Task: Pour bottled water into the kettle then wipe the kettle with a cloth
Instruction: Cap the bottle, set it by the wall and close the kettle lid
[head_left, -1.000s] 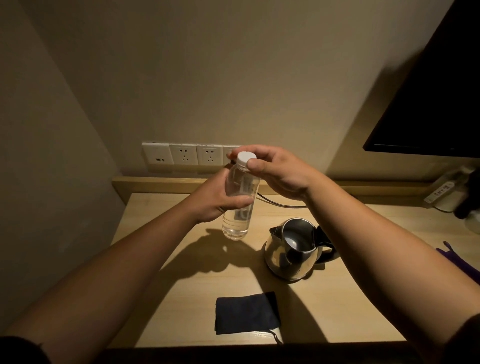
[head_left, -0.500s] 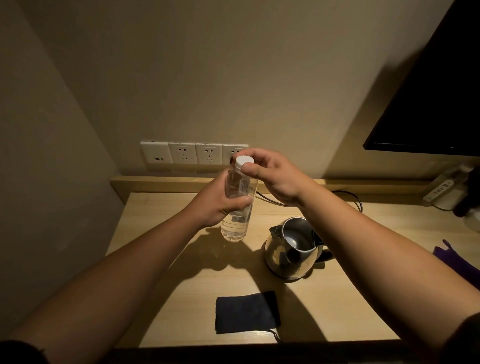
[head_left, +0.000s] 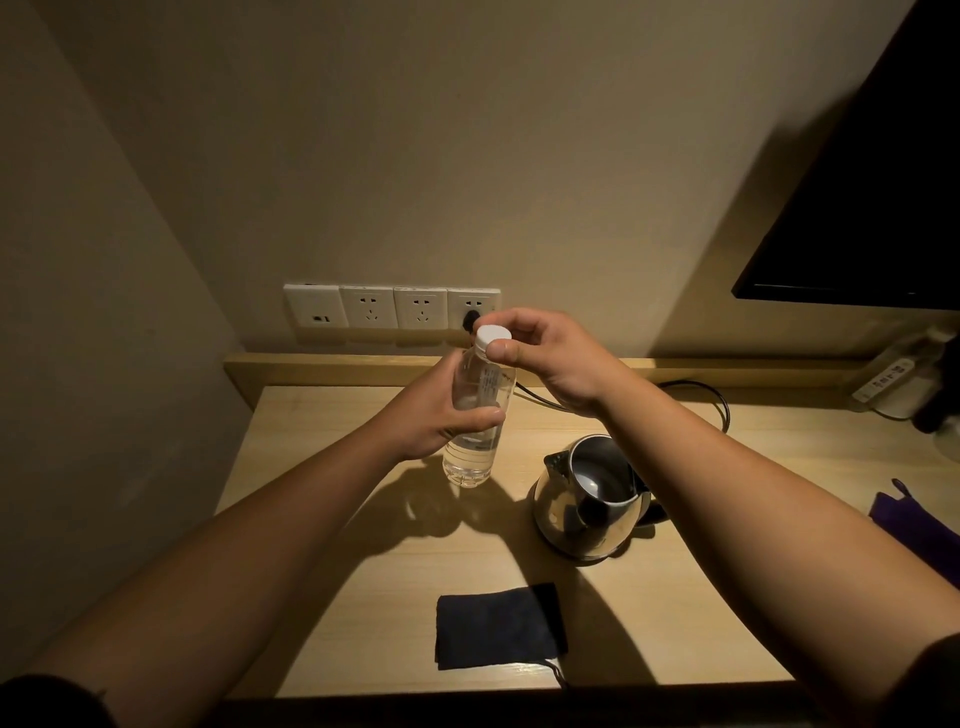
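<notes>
A clear plastic water bottle (head_left: 475, 415) is held upright above the wooden desk (head_left: 363, 597). My left hand (head_left: 441, 410) is wrapped around its middle. My right hand (head_left: 550, 358) pinches the white cap (head_left: 492, 338) on top with thumb and fingers. The steel kettle (head_left: 589, 499) stands to the right of the bottle with its lid open and its spout toward the left. A dark folded cloth (head_left: 498, 626) lies flat near the desk's front edge, in front of the kettle.
A row of white wall sockets (head_left: 392, 306) sits behind the bottle, one holding a black plug whose cord (head_left: 696, 389) runs along the desk's back. A dark screen (head_left: 872, 208) hangs at upper right. A purple item (head_left: 914, 530) and a power strip (head_left: 883, 384) are at the right.
Both hands and the bottle sit slightly lower in view than one second ago. My right hand's fingers have turned around the cap, with the thumb now facing me.
</notes>
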